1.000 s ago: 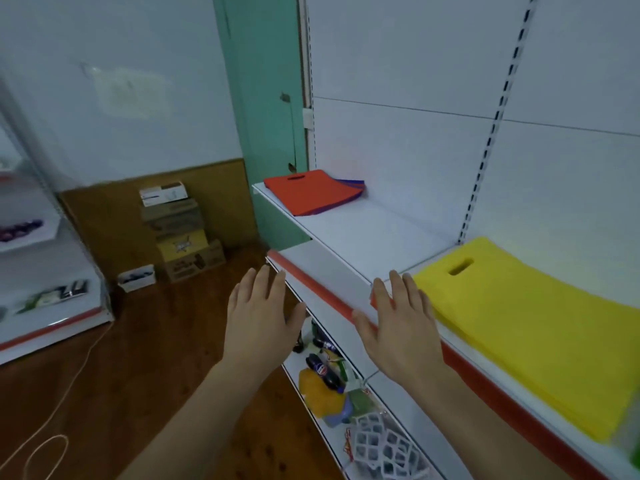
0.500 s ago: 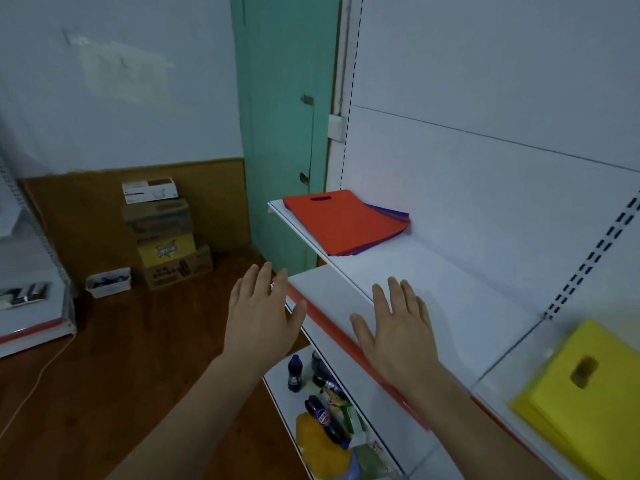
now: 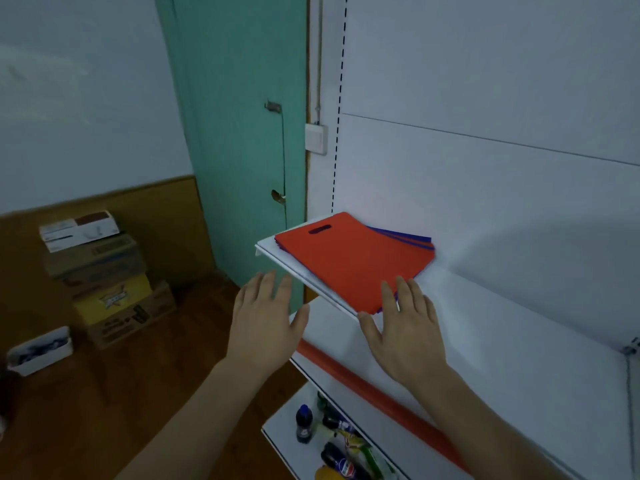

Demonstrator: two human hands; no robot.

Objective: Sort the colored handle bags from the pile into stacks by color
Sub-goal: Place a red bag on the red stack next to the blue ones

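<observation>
head view: pepsi logo on bottle (image 3: 341,466); box (image 3: 111,299) print unreadable.

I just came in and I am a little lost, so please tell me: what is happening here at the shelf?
A person is reaching with both hands toward a pile of handle bags on a white shelf. The red bag lies on top, with blue bags showing under it at the back edge. The right hand is open, its fingertips at the near corner of the pile. The left hand is open too, in front of the shelf edge. Neither hand holds a bag.
</observation>
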